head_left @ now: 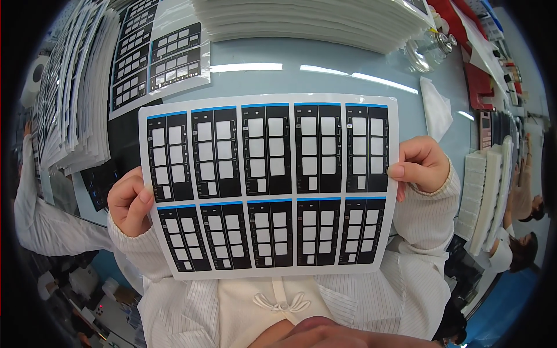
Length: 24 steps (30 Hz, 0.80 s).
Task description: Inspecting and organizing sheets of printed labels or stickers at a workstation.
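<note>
Between my two hands I hold up a white sheet of printed labels [268, 198], tilted toward me above the table. It bears two rows of black panels with blue top strips and white rectangles. My left hand [131, 200] pinches its left edge, thumb in front. On the right edge, my right hand [422, 165] grips it the same way, fingers behind. Beyond the sheet, another label sheet [174, 88] with the same kind of print lies flat at the far left.
A tall stack of sheets [81, 87] stands at the left, and a thick white stack [307, 23] at the back. A glass bottle [426, 49] with a metal top, a white wipe [435, 107] and white trays [478, 197] are on the right. Other people are at both sides.
</note>
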{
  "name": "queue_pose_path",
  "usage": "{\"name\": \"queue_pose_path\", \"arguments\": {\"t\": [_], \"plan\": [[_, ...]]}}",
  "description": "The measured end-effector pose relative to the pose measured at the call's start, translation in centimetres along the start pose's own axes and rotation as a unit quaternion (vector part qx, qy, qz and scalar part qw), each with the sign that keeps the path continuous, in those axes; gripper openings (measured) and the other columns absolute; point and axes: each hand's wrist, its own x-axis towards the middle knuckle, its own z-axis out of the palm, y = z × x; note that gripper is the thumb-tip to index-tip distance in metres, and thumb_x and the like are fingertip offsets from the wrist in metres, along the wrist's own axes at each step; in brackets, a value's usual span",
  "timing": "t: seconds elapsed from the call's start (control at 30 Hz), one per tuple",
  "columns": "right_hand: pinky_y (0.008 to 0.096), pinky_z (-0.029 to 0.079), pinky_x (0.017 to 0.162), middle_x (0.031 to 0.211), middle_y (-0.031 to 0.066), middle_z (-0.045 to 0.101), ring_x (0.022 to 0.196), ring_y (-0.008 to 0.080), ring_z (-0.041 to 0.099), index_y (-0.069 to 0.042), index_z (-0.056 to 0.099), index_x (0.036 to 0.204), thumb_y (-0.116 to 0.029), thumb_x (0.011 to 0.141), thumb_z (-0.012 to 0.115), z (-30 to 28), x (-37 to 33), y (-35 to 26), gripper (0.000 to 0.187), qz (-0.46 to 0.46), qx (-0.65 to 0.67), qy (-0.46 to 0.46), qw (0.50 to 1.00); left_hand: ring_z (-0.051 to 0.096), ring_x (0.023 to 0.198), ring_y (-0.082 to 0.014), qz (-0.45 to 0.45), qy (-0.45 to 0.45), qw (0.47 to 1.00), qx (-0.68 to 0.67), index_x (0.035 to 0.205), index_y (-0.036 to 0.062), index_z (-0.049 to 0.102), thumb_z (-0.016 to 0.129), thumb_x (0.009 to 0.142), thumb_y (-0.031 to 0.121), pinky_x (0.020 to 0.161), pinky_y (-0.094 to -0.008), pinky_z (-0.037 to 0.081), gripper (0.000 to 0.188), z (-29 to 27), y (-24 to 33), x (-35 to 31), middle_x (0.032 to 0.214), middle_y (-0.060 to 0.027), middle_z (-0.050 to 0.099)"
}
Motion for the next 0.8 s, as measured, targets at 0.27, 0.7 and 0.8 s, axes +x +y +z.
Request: {"name": "queue_pose_path", "arguments": {"t": [0.27,0.7,0.8], "plan": [[0.0206,0.045,0.043,0.064,0.0105,0.062,0.047,0.0118,0.057,0.004,0.061,0.072,-0.011,0.081,0.061,-0.04,0.29,0.15,0.017,-0.006,0.000,-0.003,1.000,0.052,0.060,-0.0133,-0.008,-0.010,1.000,0.009,0.062,-0.0018,0.053,0.054,0.078,0.014,0.056,-0.0249,0.039,0.023,-0.30,0.06,-0.14,0.072,-0.0103,0.059],[0.0200,0.047,0.044,0.065,0.0104,0.062,0.048,0.0117,0.058,0.003,0.061,0.073,-0.009,0.082,0.060,-0.11,0.37,0.28,0.015,-0.020,0.002,-0.006,1.000,0.049,0.056,-0.0123,-0.006,-0.010,1.000,-0.003,0.061,-0.0016,0.052,0.055,0.078,0.013,0.055,-0.0240,0.038,0.022,-0.56,-0.50,-0.24,0.069,-0.0091,0.057],[0.0201,0.046,0.044,0.065,0.0102,0.062,0.048,0.0119,0.058,0.003,0.060,0.072,-0.009,0.082,0.059,-0.31,0.29,0.57,0.015,-0.023,0.008,-0.005,1.000,0.049,0.056,-0.0122,0.000,-0.005,1.000,-0.001,0.060,-0.0015,0.052,0.055,0.078,0.013,0.054,-0.0245,0.038,0.023,-0.36,-0.24,-0.05,0.068,-0.0092,0.057]]}}
